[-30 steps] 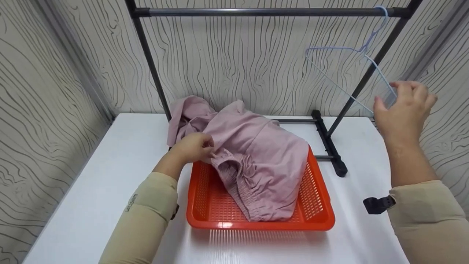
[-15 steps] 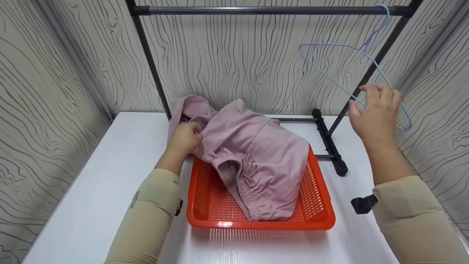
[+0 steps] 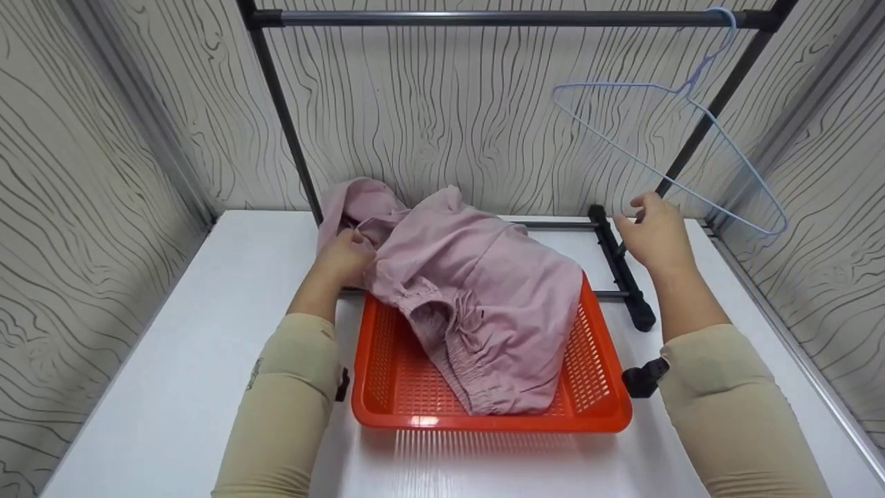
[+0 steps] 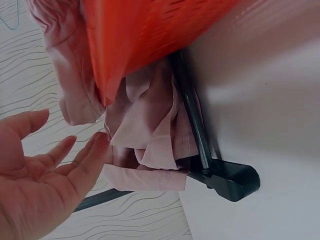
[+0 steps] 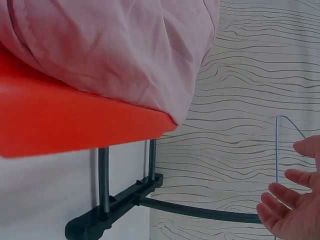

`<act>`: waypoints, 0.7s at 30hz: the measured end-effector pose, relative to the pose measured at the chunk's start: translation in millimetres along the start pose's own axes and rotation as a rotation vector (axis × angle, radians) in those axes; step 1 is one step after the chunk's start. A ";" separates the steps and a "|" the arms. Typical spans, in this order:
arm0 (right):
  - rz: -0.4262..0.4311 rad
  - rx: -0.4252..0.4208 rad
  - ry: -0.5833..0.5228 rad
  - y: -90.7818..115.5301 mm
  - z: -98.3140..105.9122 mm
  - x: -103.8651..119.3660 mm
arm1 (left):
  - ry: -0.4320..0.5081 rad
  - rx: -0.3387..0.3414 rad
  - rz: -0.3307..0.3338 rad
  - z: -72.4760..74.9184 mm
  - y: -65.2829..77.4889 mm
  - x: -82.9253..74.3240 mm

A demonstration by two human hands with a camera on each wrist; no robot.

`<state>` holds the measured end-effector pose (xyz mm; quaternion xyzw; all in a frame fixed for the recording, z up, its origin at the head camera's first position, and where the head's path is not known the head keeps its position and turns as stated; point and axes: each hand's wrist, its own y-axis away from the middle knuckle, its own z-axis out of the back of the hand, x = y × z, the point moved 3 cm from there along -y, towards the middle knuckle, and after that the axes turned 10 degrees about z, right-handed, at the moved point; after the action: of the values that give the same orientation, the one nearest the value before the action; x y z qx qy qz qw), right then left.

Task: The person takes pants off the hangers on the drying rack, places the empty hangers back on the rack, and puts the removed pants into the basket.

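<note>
Pink trousers (image 3: 498, 277) with a gathered elastic waistband lie bunched in and over a red basket (image 3: 484, 421), one part spilling past its back left corner. At that spilled part is my left hand (image 3: 342, 258). In the left wrist view, its fingers (image 4: 89, 159) are extended and spread at the cloth, curled round nothing. My right hand (image 3: 662, 238) is in the air right of the basket, fingers loosely bent and holding nothing. Above it, a light blue wire hanger (image 3: 693, 77) hangs from the rack's bar, apart from the hand.
A black garment rack (image 3: 484, 19) stands behind the basket on a white table (image 3: 207, 311). Its right foot (image 3: 622, 277) lies beside the basket. Patterned wall panels (image 3: 429, 104) close in the back and both sides.
My right hand has left the hanger, moving left and down toward the basket; the hanger has swung round. My left hand has shifted from near the waistband back and left along the trousers.
</note>
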<state>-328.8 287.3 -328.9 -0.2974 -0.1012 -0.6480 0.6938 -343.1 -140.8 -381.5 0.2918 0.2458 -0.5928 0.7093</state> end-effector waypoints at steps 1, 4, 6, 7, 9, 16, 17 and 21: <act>-0.011 0.016 -0.016 -0.5 -3.0 -1.0 | 0.016 0.012 0.010 0.0 -0.4 0.5; -0.067 0.072 -0.060 -0.9 -13.0 -4.4 | 0.063 0.050 0.042 -0.5 -0.9 1.3; -0.094 0.112 -0.067 -1.0 -20.7 -7.3 | 0.072 0.067 0.051 -1.5 -1.5 1.8; -0.100 0.135 -0.061 -0.9 -24.7 -8.8 | 0.063 0.075 0.047 -2.2 -1.7 1.8; -0.102 0.187 -0.043 -0.4 -33.0 -11.5 | 0.038 0.091 0.064 -3.6 -1.2 2.1; -0.042 0.355 0.039 3.4 -58.2 -15.8 | -0.030 0.211 0.175 -10.4 0.0 5.2; -0.039 0.371 0.040 3.8 -60.6 -14.9 | -0.025 0.223 0.191 -11.3 0.2 5.6; -0.048 0.420 0.022 5.4 -68.0 -9.0 | 0.020 0.240 0.209 -13.6 0.4 5.5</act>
<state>-341.5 257.8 -389.7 -0.1364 -0.2335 -0.6321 0.7262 -341.8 -135.0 -394.9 0.4043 0.1482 -0.5378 0.7248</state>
